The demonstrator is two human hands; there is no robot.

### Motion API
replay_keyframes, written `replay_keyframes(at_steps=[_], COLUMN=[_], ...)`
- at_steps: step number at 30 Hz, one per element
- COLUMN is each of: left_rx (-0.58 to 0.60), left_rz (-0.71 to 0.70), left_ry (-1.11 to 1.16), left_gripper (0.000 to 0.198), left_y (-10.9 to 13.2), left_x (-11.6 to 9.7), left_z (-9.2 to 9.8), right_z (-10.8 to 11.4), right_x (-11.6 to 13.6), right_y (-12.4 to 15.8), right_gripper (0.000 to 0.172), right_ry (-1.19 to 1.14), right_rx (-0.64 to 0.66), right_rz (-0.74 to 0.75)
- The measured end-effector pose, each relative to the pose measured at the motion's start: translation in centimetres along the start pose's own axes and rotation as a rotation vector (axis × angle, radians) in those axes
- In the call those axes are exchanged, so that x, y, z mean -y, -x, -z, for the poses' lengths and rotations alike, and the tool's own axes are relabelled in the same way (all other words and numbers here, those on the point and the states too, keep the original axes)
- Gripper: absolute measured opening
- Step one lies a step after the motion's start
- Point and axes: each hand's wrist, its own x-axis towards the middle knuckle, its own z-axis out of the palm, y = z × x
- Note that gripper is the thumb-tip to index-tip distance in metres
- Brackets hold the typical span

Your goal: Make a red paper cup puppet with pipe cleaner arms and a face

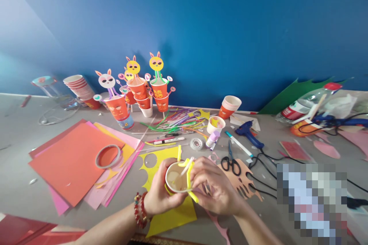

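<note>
My left hand [162, 191] is wrapped round a paper cup [173, 178], its open mouth tilted up toward me. A white straw-like stick [187, 166] crosses the cup's mouth. At the cup's right rim my right hand [217, 185] pinches a bent yellow pipe cleaner [189, 178], whose lower end hangs below the rim. Its fingertips touch the cup's edge; their exact grip is partly hidden. Beneath both hands lies a yellow sheet [172, 218] with round cut-outs. To the right of my right hand are black-handled scissors [230, 164].
Red cups with rabbit-faced figures [116, 107] stand at the back. Coloured pipe cleaners [178, 120], a tape roll [196, 144], a glue stick [212, 139] and a blue glue gun [248, 134] with trailing black cords lie ahead. Orange and pink sheets [69, 160] and a tape ring [99, 160] are left.
</note>
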Motion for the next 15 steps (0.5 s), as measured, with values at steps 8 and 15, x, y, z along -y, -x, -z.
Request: replay_keyframes(at_steps=[8,15], left_rx=[0.017,0.016], left_rz=[0.003,0.008], left_ry=[0.029,0.021], left_gripper=[0.063,0.065], left_y=[-0.08,-0.05], left_x=[0.33,0.54], left_z=[0.12,0.12], right_z=[0.13,0.37], right_x=[-0.05,-0.22], right_y=[0.2,0.39], right_gripper=[0.03,0.026], right_ry=[0.003,0.075], right_rx=[-0.008,0.041], right_rz=[-0.024,-0.075])
